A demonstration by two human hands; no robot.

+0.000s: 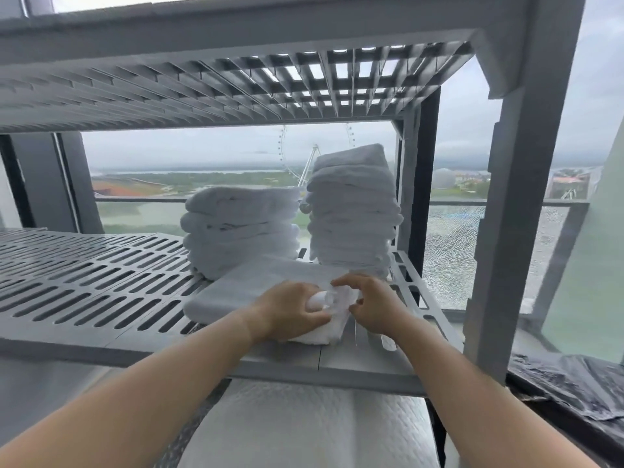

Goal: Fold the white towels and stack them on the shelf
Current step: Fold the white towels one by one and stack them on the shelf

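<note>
At the centre of the frame a folded white towel lies flat on the grey slotted shelf, just in front of two stacks of folded towels, a lower left stack and a taller right stack. The left hand and right hand both pinch the towel's bunched near-right corner, fingers curled closed on the cloth.
</note>
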